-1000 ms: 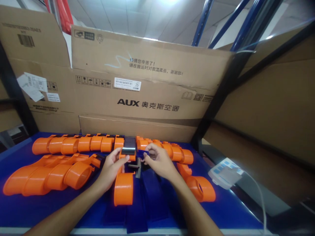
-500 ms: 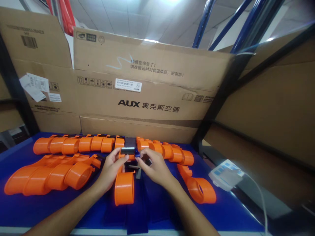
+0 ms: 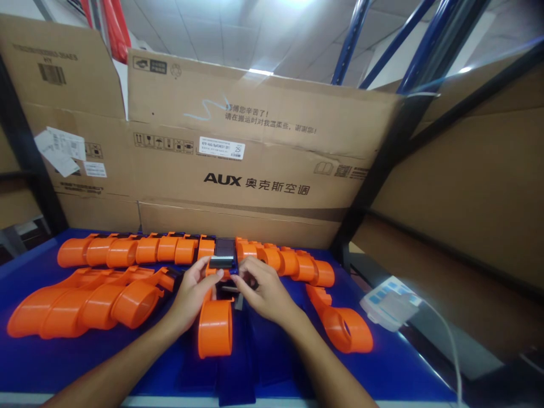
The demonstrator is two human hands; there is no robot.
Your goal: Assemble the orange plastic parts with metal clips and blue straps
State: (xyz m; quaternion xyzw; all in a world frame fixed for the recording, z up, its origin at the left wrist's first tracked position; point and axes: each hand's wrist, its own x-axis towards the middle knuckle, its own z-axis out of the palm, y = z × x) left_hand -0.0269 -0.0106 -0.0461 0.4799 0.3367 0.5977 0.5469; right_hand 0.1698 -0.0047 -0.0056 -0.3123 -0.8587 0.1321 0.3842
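My left hand [image 3: 194, 293] is closed around the head of an orange tape dispenser [image 3: 215, 328], with the thumb along its front. The dispenser's round hub hangs down below the fingers. Across its top runs a toothed cutting blade [image 3: 221, 260] on a dark strip. At the right end of the head, my right hand [image 3: 264, 284] has its fingers curled and pressed against a small dark blue part [image 3: 234, 269]. Most of that part is hidden by the fingertips. A dark grey flap [image 3: 239, 301] sticks out beneath the right thumb.
Orange dispensers [image 3: 147, 250] line the back of the blue table [image 3: 272, 362]. Others [image 3: 100, 306] lie front left, and an orange dispenser body [image 3: 349, 330] lies right. A clear-lidded box [image 3: 391, 303] with a cable sits at the right edge. A cardboard sheet [image 3: 255, 158] stands behind.
My right fingers have closed in over the blue part, which shows less than before. The dispenser and my left hand have barely shifted.
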